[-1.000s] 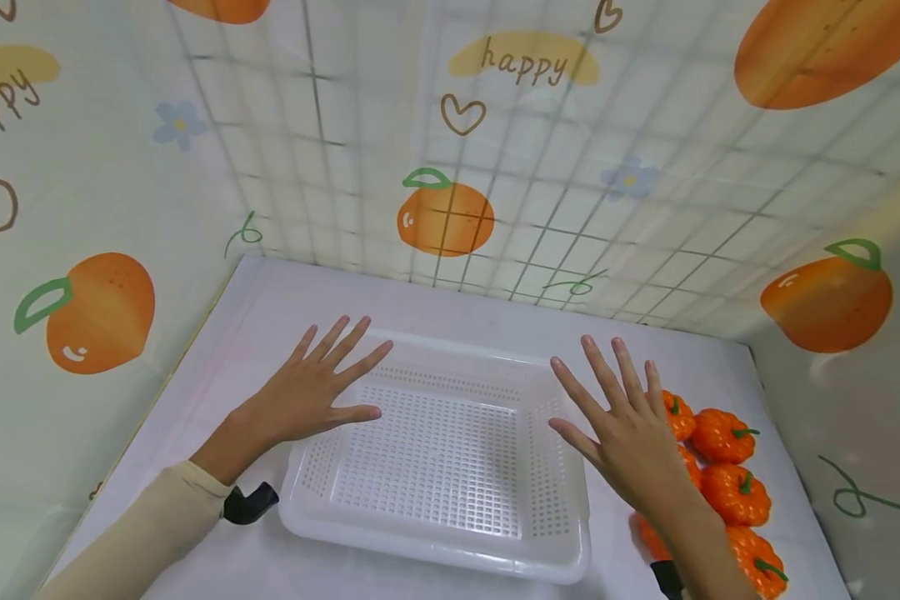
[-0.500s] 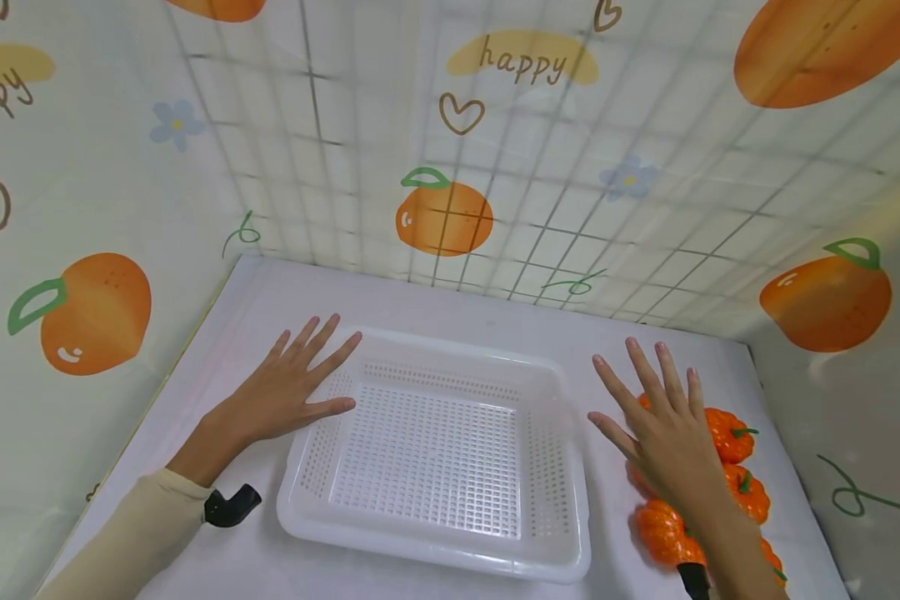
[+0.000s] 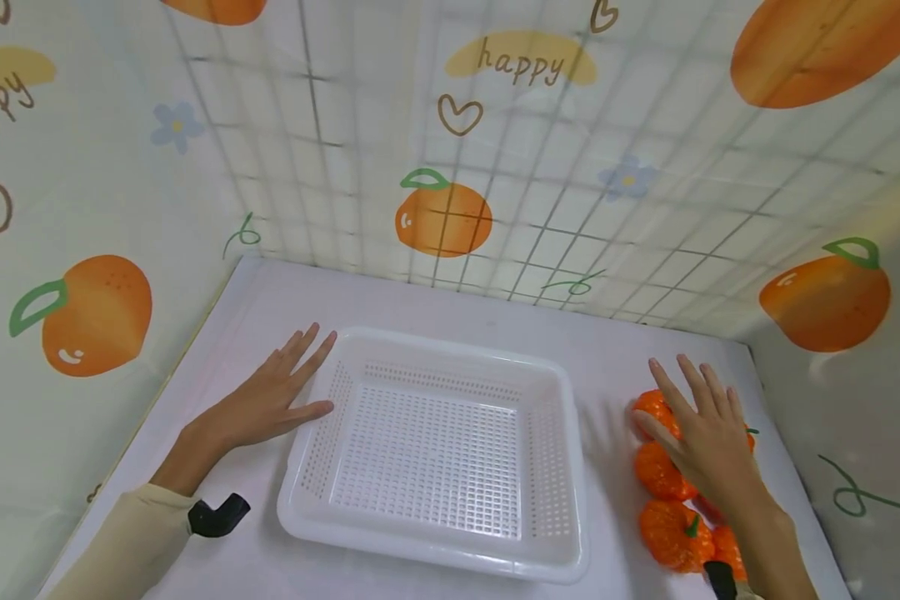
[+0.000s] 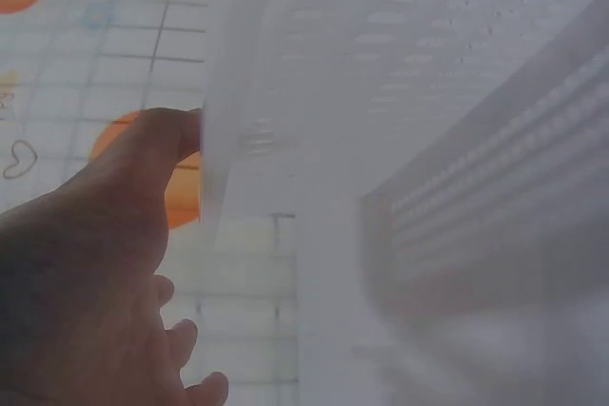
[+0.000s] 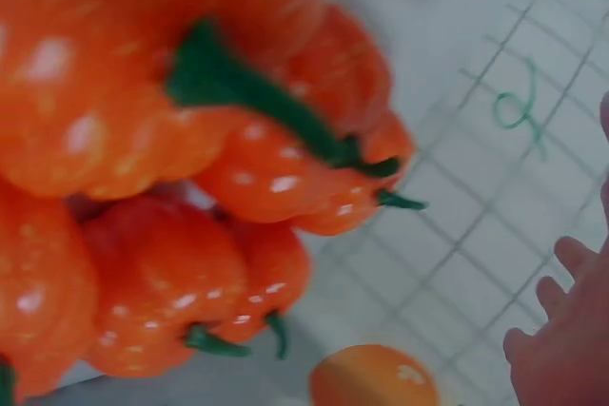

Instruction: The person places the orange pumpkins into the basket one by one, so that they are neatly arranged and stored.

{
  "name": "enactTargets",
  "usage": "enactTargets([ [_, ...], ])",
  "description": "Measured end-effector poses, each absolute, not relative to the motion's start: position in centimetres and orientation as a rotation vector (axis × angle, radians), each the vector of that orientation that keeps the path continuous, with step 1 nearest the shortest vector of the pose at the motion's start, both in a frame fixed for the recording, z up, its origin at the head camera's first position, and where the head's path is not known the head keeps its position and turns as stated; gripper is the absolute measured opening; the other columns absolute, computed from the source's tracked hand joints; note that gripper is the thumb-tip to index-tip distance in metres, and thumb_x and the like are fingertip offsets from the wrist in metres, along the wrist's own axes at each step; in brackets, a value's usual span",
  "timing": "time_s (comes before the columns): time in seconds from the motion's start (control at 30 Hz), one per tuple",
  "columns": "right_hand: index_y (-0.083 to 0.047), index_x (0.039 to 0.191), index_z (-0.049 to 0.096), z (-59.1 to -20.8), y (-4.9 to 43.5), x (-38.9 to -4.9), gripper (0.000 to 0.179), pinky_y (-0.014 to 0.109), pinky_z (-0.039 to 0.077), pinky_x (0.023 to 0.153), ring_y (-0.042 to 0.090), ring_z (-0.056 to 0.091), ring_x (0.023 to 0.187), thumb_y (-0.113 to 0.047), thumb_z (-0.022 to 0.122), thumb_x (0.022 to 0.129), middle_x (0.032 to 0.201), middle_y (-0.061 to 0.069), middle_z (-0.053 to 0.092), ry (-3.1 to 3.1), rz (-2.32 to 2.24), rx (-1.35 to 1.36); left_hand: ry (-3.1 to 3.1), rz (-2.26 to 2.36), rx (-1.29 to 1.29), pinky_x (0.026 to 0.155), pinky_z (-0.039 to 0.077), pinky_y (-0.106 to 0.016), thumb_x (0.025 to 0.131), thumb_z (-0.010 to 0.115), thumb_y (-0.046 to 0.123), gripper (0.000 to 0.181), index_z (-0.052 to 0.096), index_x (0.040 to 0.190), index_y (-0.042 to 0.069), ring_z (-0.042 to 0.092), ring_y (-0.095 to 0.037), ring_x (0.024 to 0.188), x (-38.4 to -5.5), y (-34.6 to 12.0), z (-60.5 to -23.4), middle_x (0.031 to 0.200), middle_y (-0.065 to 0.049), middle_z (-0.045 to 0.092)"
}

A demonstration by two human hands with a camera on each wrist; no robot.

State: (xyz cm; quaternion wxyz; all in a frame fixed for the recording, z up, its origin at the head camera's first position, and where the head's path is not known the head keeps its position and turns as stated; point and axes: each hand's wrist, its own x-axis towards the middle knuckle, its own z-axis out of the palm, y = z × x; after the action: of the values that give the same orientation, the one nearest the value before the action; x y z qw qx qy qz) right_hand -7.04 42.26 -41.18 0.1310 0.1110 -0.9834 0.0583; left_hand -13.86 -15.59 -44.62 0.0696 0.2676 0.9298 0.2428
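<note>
A white plastic basket [image 3: 435, 554] with a perforated floor and sides lies in the middle of the table, nothing in it. At its left rim is my left hand [image 3: 258, 404], fingers extended and thumb spread over the edge; whether it touches the rim I cannot tell. Several small orange pumpkins [image 3: 671, 533] with green stems are grouped to the right of the basket. Over that group hovers my right hand [image 3: 712, 442], fingers spread and holding nothing, hiding some of them. From the right wrist view the pumpkins [image 5: 162, 292] look glossy and lie close together.
The white table [image 3: 292, 287] is bounded at the back and sides by a printed curtain [image 3: 540, 167] with oranges, hearts and grid lines. Black wrist straps or mounts [image 3: 220, 515] show at both sleeves. A strip of tabletop separates the basket from the pumpkins.
Both hands have moved outward from over the basket: the left to its left rim, the right farther right over the pumpkins. Basket and pumpkins have stayed in place.
</note>
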Motion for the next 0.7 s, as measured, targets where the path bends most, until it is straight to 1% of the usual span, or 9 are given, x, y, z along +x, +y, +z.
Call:
enactTargets([
  [0.1,-0.022,0.160,0.023,-42.0,43.4,-7.2,0.082,0.071,0.003,0.113,0.053,0.016,0.142,-0.037,0.068,0.093,0.157,0.028,0.022,-2.869,0.201,0.282,2.760,0.812,0.780,0.117,0.014,-0.063,0.096,0.056,0.056,0.091,-0.003,0.160,0.032,-0.001,-0.035,0.151,-13.9,-15.8,-44.8,0.167,-0.005,-0.006],
  [0.17,-0.022,0.160,0.022,-42.5,44.0,-7.2,0.083,0.076,0.007,0.109,0.056,0.019,0.138,-0.037,0.069,0.093,0.156,0.029,0.023,-2.900,0.227,0.228,2.723,0.872,0.758,0.116,0.017,-0.064,0.096,0.058,0.055,0.091,-0.003,0.160,0.033,-0.002,-0.034,0.151,-14.0,-15.8,-44.9,0.167,-0.004,-0.006],
  [0.27,-0.021,0.160,0.022,-43.0,44.7,-7.2,0.084,0.082,0.017,0.100,0.059,0.022,0.132,-0.037,0.070,0.092,0.154,0.031,0.023,-2.949,0.275,0.140,2.661,0.940,0.720,0.116,0.018,-0.063,0.096,0.059,0.054,0.092,-0.004,0.160,0.033,-0.004,-0.031,0.152,-14.0,-15.8,-45.0,0.167,-0.002,-0.007],
  [0.3,-0.021,0.160,0.021,-43.2,44.9,-7.2,0.084,0.084,0.018,0.097,0.060,0.022,0.132,-0.038,0.069,0.093,0.154,0.031,0.022,-2.966,0.290,0.111,2.644,0.957,0.710,0.116,0.017,-0.063,0.096,0.059,0.053,0.092,-0.005,0.160,0.033,-0.004,-0.031,0.152,-14.0,-15.8,-45.0,0.167,-0.002,-0.008],
  [0.43,-0.018,0.160,0.020,-43.9,45.6,-7.5,0.087,0.086,0.020,0.092,0.062,0.023,0.129,-0.040,0.070,0.092,0.153,0.033,0.023,-3.001,0.379,0.040,2.615,1.000,0.700,0.117,0.015,-0.062,0.097,0.059,0.051,0.093,-0.006,0.160,0.028,-0.004,-0.029,0.152,-14.0,-15.8,-45.4,0.166,-0.003,-0.008],
  [0.57,-0.012,0.159,0.018,-44.3,46.3,-7.7,0.090,0.085,0.019,0.093,0.064,0.024,0.128,-0.041,0.070,0.092,0.147,0.038,0.025,-3.026,0.460,-0.005,2.586,1.049,0.694,0.118,0.012,-0.060,0.098,0.059,0.048,0.094,-0.004,0.161,0.020,-0.002,-0.030,0.152,-14.1,-15.8,-45.8,0.167,-0.005,-0.005],
  [0.7,-0.009,0.159,0.016,-44.6,46.8,-7.8,0.093,0.085,0.024,0.090,0.064,0.026,0.124,-0.043,0.070,0.092,0.143,0.041,0.026,-3.060,0.503,-0.055,2.553,1.081,0.645,0.119,0.012,-0.059,0.097,0.060,0.050,0.096,-0.002,0.161,0.013,0.001,-0.032,0.152,-14.0,-15.8,-46.0,0.166,-0.009,-0.002],
])
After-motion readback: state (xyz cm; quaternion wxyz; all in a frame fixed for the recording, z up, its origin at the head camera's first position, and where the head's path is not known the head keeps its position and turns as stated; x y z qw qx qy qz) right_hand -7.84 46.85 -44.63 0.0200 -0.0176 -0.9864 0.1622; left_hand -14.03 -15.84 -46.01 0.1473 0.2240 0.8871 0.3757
